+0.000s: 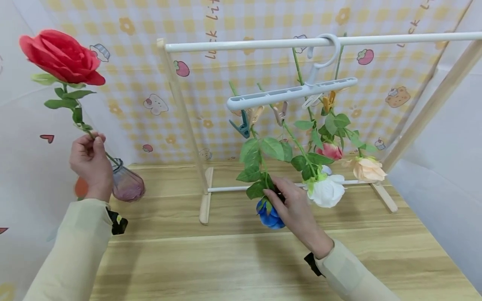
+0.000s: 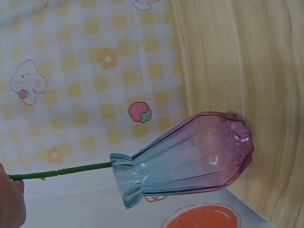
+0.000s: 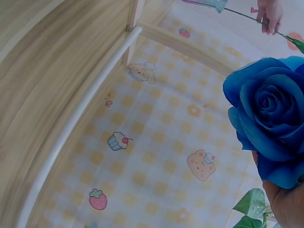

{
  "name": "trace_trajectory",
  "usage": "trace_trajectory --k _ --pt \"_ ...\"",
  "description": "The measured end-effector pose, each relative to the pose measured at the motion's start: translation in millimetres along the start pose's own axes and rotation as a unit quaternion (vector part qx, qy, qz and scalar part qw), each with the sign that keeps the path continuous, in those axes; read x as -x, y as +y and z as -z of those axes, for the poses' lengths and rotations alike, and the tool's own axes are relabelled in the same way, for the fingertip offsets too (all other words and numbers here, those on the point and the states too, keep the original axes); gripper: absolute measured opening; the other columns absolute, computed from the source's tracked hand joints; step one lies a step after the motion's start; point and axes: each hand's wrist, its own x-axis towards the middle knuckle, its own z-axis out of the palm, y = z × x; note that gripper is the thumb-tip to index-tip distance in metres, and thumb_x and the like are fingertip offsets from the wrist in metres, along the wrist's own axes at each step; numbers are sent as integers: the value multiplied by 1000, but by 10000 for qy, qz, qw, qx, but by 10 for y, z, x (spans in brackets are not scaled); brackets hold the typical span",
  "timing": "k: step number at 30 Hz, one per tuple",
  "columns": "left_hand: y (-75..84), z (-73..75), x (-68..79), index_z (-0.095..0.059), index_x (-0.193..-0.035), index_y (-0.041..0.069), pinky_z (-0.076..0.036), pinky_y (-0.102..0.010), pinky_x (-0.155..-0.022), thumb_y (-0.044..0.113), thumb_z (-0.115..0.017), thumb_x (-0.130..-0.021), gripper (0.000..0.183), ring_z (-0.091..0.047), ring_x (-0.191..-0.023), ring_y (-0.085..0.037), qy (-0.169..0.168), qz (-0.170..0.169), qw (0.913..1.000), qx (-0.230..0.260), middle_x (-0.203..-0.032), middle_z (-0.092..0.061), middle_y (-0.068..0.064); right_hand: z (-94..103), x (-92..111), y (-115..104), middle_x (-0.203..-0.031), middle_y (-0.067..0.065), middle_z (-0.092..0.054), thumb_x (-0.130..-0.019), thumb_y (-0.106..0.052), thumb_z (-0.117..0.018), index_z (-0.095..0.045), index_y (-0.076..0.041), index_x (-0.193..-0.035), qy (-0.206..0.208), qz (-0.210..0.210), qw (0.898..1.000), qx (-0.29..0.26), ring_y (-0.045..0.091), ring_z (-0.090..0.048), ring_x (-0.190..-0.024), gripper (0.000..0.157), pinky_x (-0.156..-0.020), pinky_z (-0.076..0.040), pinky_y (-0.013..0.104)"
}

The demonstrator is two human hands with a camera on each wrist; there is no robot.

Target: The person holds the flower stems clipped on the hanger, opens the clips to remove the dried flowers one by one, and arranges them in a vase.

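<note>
My left hand (image 1: 92, 161) pinches the green stem of a red artificial rose (image 1: 64, 58), which stands upright at the left. The stem's lower end meets the mouth of a blue-to-pink glass vase (image 2: 190, 156) standing on the table. My right hand (image 1: 295, 211) holds a blue artificial rose (image 1: 270, 215) close to its bloom, thumb and forefinger at the top of the stem. This rose hangs head down beneath a pale blue clip hanger (image 1: 260, 98). In the right wrist view, the blue bloom (image 3: 270, 109) covers most of the fingers.
The hanger hooks over the white rod (image 1: 244, 44) of a wooden-legged rack. A white rose (image 1: 326, 192), a peach rose (image 1: 369, 169) and a pink rose (image 1: 330, 150) hang head down to the right. A dark green clip (image 1: 242, 125) hangs at the hanger's left end.
</note>
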Motion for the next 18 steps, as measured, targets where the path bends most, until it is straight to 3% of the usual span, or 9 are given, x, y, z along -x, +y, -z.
trace_trajectory --k 5,12,15,18 --pt "-124 21 1 -68 -89 10 -46 -15 -76 4 -62 -89 9 -64 -83 -6 4 524 9986 -55 -88 -68 5 -10 0 18 -84 8 -66 -77 5 -71 -64 1 -102 25 39 10000 8 14 -62 -73 25 -59 -52 28" --pt "-224 80 20 -67 -96 12 -44 -14 -76 9 -62 -90 9 -61 -85 -1 -134 1214 9915 -443 -88 -65 12 -27 2 46 -85 9 -67 -77 5 -72 -65 1 -101 43 33 10000 26 15 -63 -74 25 -60 -52 29" --pt "-254 125 39 -67 -99 14 -42 -14 -74 14 -61 -91 10 -58 -83 1 -257 1407 9860 -853 -89 -64 15 -35 3 57 -86 9 -67 -77 5 -72 -65 1 -101 43 28 10000 39 16 -64 -75 26 -60 -53 30" --pt "-291 182 72 -67 -106 18 -39 -13 -73 25 -58 -93 17 -52 -81 4 -542 1491 9731 -1670 -94 -63 16 -46 4 70 -86 9 -67 -76 5 -72 -65 1 -101 53 37 10000 53 16 -64 -74 26 -60 -53 29"
